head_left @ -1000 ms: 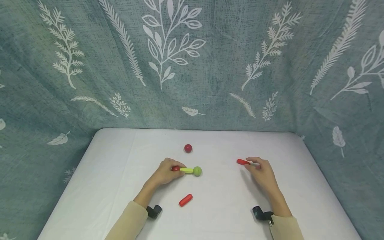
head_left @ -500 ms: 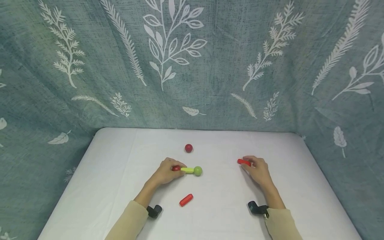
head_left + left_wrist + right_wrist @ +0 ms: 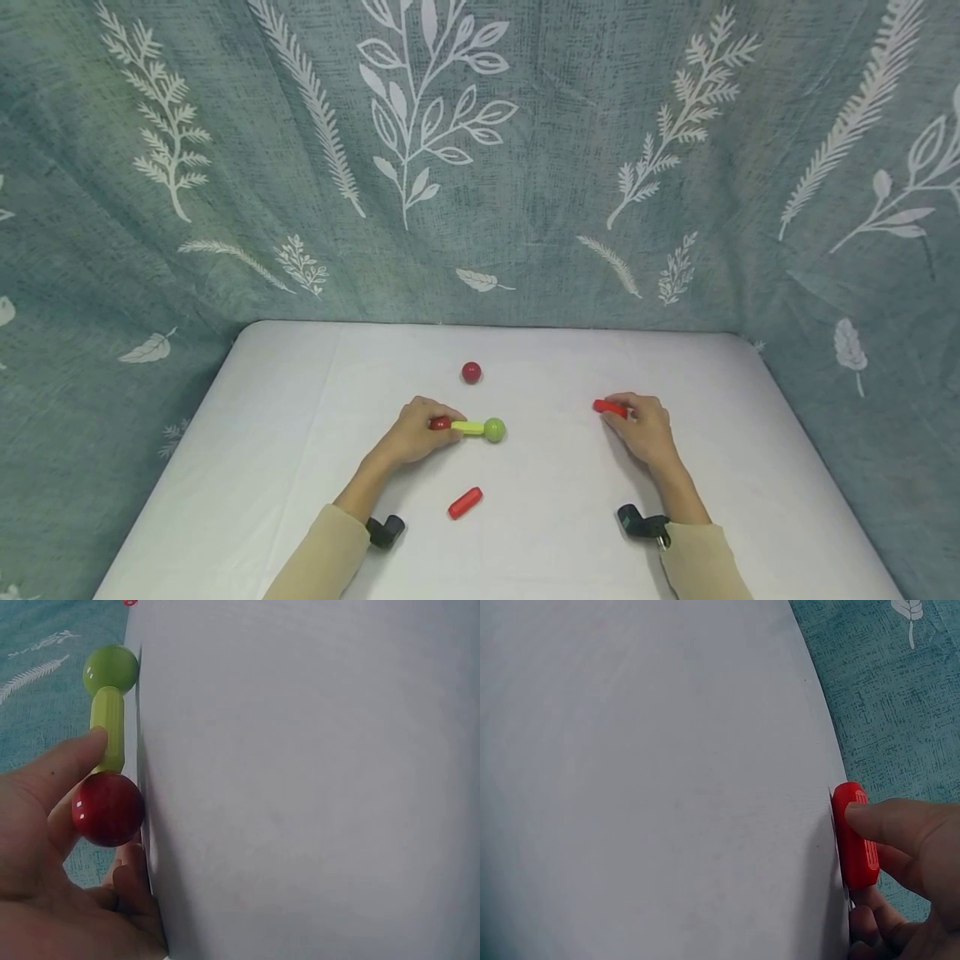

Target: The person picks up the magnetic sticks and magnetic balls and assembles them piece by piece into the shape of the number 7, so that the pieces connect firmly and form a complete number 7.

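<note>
My left hand (image 3: 420,429) pinches a yellow-green rod (image 3: 108,724) between thumb and fingers. A green ball (image 3: 111,669) sits on the rod's far end and a dark red ball (image 3: 109,810) on its near end, close to the palm. On the right side, my right hand (image 3: 643,425) grips a short red rod (image 3: 855,834) with grooved sides, thumb on top and fingers behind. In the head view the rod's left end (image 3: 607,407) sticks out past the fingertips, while its right part is hidden by the hand.
Another red rod (image 3: 465,502) lies slantwise on the white table (image 3: 540,533), between the forearms. A loose dark red ball (image 3: 471,372) stands farther back. Patterned green-blue cloth (image 3: 540,167) hangs behind the table and along its sides.
My right hand has shifted a little to the left and its fingers have closed farther along the red rod. The left hand with its joined rod and balls stays in place.
</note>
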`<state>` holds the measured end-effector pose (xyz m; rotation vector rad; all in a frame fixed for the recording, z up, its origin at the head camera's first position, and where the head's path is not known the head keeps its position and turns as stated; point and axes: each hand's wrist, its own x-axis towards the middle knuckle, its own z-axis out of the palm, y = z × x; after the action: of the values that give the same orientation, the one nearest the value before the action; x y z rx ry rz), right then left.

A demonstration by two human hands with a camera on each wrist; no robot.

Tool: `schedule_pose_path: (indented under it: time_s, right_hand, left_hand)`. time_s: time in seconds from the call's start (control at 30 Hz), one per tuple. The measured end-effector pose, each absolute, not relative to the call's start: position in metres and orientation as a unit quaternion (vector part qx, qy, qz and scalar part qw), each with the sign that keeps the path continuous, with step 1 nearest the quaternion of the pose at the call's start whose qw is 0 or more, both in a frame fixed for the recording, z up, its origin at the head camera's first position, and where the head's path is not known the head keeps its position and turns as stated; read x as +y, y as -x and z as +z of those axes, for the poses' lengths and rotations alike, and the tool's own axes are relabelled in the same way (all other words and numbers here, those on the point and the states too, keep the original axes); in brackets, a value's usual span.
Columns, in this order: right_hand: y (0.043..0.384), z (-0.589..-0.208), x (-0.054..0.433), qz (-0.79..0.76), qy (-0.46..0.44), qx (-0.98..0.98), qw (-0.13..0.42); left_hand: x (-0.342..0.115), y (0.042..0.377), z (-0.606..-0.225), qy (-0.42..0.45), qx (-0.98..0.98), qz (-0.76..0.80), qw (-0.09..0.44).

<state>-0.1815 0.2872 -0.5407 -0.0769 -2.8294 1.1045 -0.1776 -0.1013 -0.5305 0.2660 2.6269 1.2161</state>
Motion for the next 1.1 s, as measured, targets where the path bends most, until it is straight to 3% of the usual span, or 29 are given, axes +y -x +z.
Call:
schedule_pose_path:
  time_s: [1.1]
  right_hand:
    - [0.161, -0.522, 0.267, 0.419, 0.035, -0.907, 0.009]
  left_hand:
    - [-0.101, 0.175, -0.531, -0.092, 0.896, 0.419, 0.113]
